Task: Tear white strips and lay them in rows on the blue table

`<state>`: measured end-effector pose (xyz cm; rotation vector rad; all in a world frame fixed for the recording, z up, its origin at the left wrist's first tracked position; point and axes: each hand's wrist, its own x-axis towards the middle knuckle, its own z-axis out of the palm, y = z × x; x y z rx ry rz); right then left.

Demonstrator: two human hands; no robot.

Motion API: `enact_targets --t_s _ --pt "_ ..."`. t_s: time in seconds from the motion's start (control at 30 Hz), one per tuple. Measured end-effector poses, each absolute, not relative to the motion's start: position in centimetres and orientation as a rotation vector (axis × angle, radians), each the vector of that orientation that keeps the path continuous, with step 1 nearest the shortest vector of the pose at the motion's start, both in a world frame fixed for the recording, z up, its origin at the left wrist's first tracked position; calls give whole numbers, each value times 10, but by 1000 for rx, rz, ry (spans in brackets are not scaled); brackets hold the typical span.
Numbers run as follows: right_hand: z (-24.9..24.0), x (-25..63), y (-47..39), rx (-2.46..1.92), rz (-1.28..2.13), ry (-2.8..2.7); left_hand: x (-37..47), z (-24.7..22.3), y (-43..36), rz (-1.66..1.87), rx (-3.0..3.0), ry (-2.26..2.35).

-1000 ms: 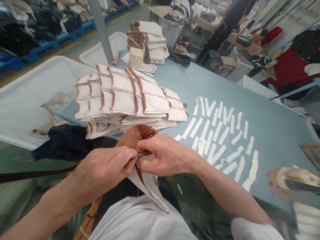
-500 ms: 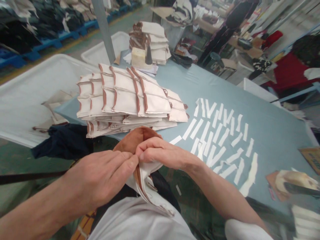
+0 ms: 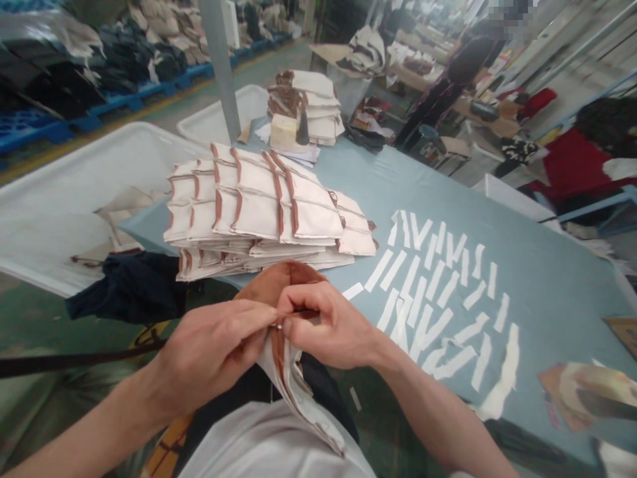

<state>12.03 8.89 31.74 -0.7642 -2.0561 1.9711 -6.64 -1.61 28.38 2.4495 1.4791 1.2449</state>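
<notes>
Close in front of my body is a sewn cloth piece (image 3: 311, 405), cream with a brown upper part and brown trim along its seam. My left hand (image 3: 213, 348) is closed on its edge, thumb and fingers pinched at the seam. My right hand (image 3: 333, 325) pinches the same edge from the other side, fingertips almost touching the left ones. A fold of brown trim shows under the curled right fingers. Just beyond my hands, stacked cream cloth pieces (image 3: 259, 202) with brown edging lie on the blue-grey table (image 3: 552, 292).
Many white strips (image 3: 432, 285) lie scattered on the table to the right. A white bin (image 3: 44, 199) stands at left, with dark blue cloth (image 3: 127, 285) near it. Another cream stack (image 3: 318, 106) and a yellowish block (image 3: 284, 131) are at the back. A person (image 3: 448, 73) stands beyond.
My right hand has curled and turned its fingers inward at the seam, showing brown trim beneath them. Both hands still hold the cloth piece. The camera view has tilted slightly upward.
</notes>
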Motion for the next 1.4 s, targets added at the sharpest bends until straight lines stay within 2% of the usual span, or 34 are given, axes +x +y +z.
enact_targets --t_s 0.2,0.4,0.67,0.87,1.13,1.27,1.4 --pt "330 132 97 -533 1323 -2425 -73 302 -16 1044 2278 1508" --pt "334 138 102 -416 1059 -2516 -84 305 -9 960 2143 1310" --pt "322 136 99 -286 1275 -2344 -74 289 -5 1104 2454 1310" --pt "312 132 101 -309 1510 -2258 -79 281 0 1050 2364 1348" --pt "325 134 106 -395 1171 -2551 -72 296 5 962 2209 1178" --pt "336 138 110 -324 1100 -2722 -73 307 8 812 2006 1196" --pt "343 143 111 -229 1051 -2817 -72 313 11 825 1962 1201"
